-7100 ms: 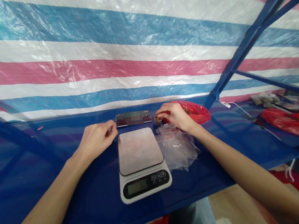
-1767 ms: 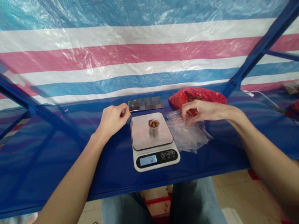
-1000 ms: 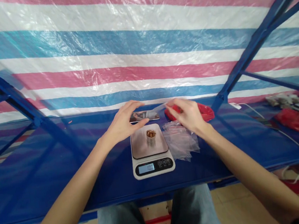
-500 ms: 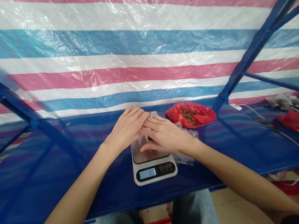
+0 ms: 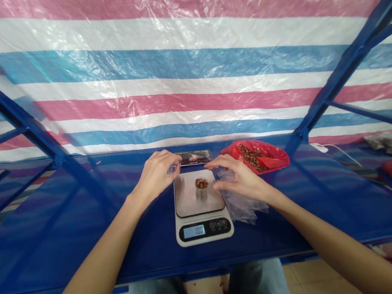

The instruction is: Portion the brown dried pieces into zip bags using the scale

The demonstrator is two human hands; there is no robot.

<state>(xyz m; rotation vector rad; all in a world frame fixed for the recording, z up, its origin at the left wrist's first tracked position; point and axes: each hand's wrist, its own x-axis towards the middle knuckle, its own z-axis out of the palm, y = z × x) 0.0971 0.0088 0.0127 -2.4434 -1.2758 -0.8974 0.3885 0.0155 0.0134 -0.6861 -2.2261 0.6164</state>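
Note:
A small cup [image 5: 201, 188] of brown dried pieces stands upright on the steel plate of a white kitchen scale [image 5: 206, 238], whose display reads 10.0. Just beyond the plate's far left corner, my left hand [image 5: 159, 171] is closed round a small clear plastic thing [image 5: 174, 168]; its exact kind is hard to make out. My right hand [image 5: 239, 176] hovers to the right of the cup with thumb and fingers apart, holding nothing. Clear plastic bags [image 5: 244, 205] lie under and beside it, against the scale's right side.
Behind my right hand sits an open red bag [image 5: 278, 157] of the same brown pieces. A flat dark phone-like thing [image 5: 194, 157] lies behind the scale. Blue frame posts [image 5: 313, 105] rise at both sides before a striped sheet. A white cable [image 5: 345, 152] runs at right.
My hands, which were together over the scale, have moved apart to left and right. The cup on the plate now shows in full. At far right, another person's hand has gone out of view.

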